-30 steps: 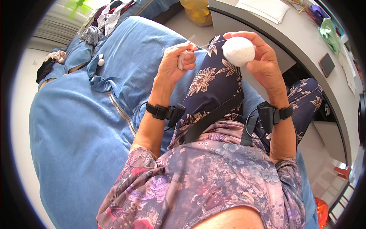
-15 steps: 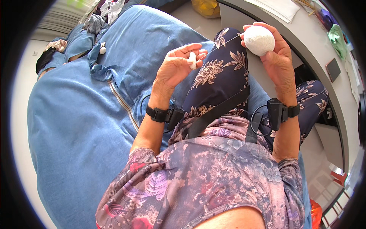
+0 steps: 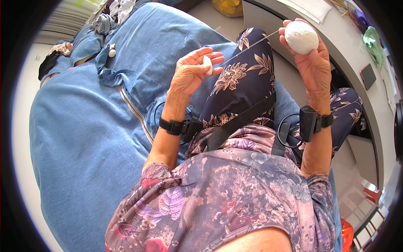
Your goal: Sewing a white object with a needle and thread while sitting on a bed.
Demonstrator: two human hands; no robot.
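My right hand (image 3: 308,63) cups a white ball of thread (image 3: 301,38) up at the right, with fingers curled round it. My left hand (image 3: 191,69) holds a small white oblong piece (image 3: 208,65) under the thumb, its other fingers loosely spread. A taut thin thread (image 3: 260,41) runs between the two hands, over my dark floral trouser leg (image 3: 243,80). Both wrists wear black straps with boxy devices.
I sit on a blue-covered seat (image 3: 71,151) with heaped clothing (image 3: 105,26) at the far left. At right, a curved pale desk (image 3: 348,50) holds papers (image 3: 306,8), a phone (image 3: 367,76) and green cloth (image 3: 371,44). A yellow bag (image 3: 226,6) lies beyond.
My right hand has moved up and right with the ball, lengthening the stretch of thread. My left hand's fingers have loosened from a fist around the small piece.
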